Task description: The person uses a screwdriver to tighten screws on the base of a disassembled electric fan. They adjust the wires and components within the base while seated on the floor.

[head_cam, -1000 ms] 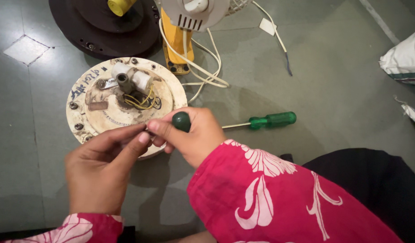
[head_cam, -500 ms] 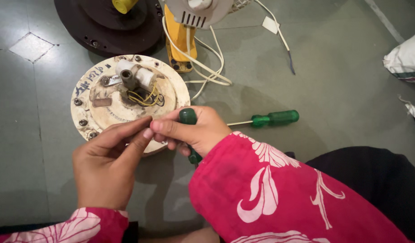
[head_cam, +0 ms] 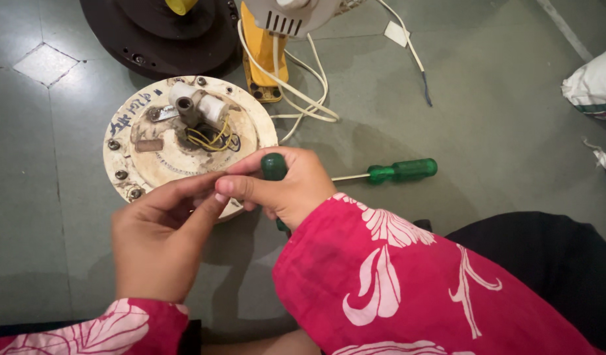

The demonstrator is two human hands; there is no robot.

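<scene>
Right hand (head_cam: 286, 190) grips a dark green screwdriver handle (head_cam: 274, 165) beside the round cream motor plate (head_cam: 151, 164), left hand (head_cam: 159, 240) fingertips pinching at its tip, apparently seating it before turning.

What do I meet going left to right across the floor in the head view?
Round cream motor plate → dark green screwdriver handle gripped in the right hand → lighter green screwdriver lying on the floor → white sack.

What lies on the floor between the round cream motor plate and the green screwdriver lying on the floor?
In the head view, the right hand, gripping a dark green handle, sits between the plate and the screwdriver.
</scene>
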